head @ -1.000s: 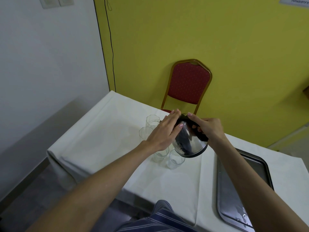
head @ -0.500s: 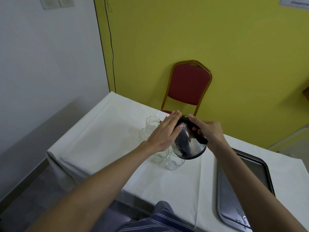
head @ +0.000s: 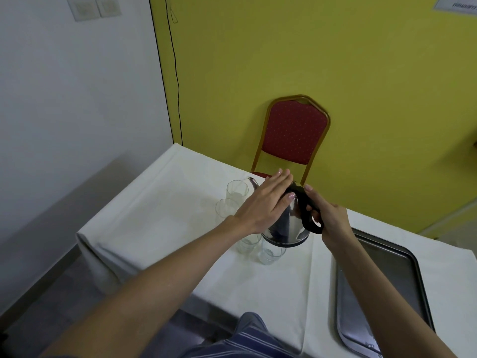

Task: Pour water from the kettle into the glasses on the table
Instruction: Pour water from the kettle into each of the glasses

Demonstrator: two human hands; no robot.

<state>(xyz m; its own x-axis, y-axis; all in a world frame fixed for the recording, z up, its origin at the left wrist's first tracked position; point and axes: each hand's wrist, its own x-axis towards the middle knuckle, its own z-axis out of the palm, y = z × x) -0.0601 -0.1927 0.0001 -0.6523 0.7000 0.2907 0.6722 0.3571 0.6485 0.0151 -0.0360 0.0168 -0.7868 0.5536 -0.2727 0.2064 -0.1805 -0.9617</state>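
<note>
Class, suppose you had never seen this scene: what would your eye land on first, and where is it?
First, the shiny kettle, tilted mid-table, its spout over a glass: the right hand grips its black handle and the left hand lies on top. Then the red chair against the yellow wall behind.

kettle (head: 286, 226): polished metal | glasses (head: 237, 190): clear glass | tray (head: 402, 285): dull metal
</note>
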